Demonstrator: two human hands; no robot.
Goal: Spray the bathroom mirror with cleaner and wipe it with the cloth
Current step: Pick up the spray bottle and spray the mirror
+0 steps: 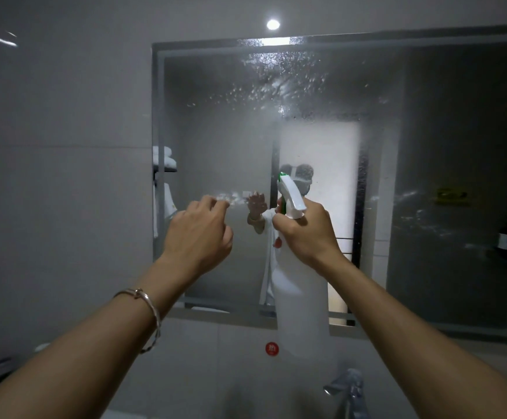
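Note:
A large framed mirror (pixel 427 122) hangs on the grey wall ahead, speckled with spray droplets near its top middle and at mid height. My right hand (pixel 306 234) grips a white spray bottle (pixel 302 300) by the neck, its white and green nozzle head (pixel 290 195) pointing up at the glass. My left hand (pixel 199 234) is raised beside it, in front of the mirror's left part, fingers loosely curled with nothing in them. A bracelet sits on my left wrist. No cloth is in view.
A chrome tap (pixel 349 391) stands at the bottom right over a basin edge. A round red sticker (pixel 272 348) is on the wall under the mirror. Folded white towels and a dark bottle show as reflections.

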